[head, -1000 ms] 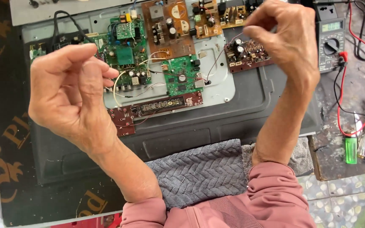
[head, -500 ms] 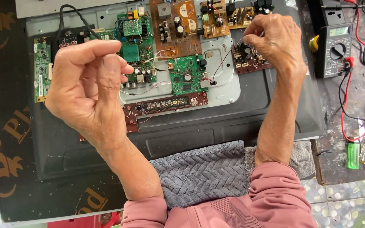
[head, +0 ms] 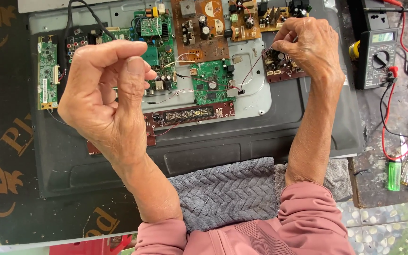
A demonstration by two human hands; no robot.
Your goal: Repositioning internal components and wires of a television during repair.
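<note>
Under the right hand [head: 308, 47], at the upper right of the opened flat-screen chassis [head: 279, 137], the fingers [head: 284, 47] are pinching closed on a thin wire [head: 253, 66] where it is meeting a small brown circuit board [head: 284, 68]. The wire is running down and leftward from those fingertips toward the green main board [head: 211, 82].

Left hand [head: 105, 99]: raised above the chassis, fingers curled, thumb pressing against the forefinger. Whether anything thin is being held between them cannot be told.

Handling judgement: the pinch is looking best kept close to the board end of the wire, with the pull running along the lead rather than sideways, so that neighbouring components are not being strained. The raised hand appears to be keeping clear of the boards beneath it.

Containers: none showing. The chassis is serving as a shallow tray; lying in it are the green main board, a large brown power board [head: 199, 28] left of the right fingertips, a narrow green board [head: 48, 73] left of the left hand, and a dark red strip board [head: 192, 113] between the forearms.

Right of the right fingers, on the worktop [head: 402, 189]: a multimeter [head: 376, 56] with red leads [head: 388, 123], and a green lighter [head: 394, 174]. Grey knitted cloth [head: 227, 193] is lying under the forearms.
</note>
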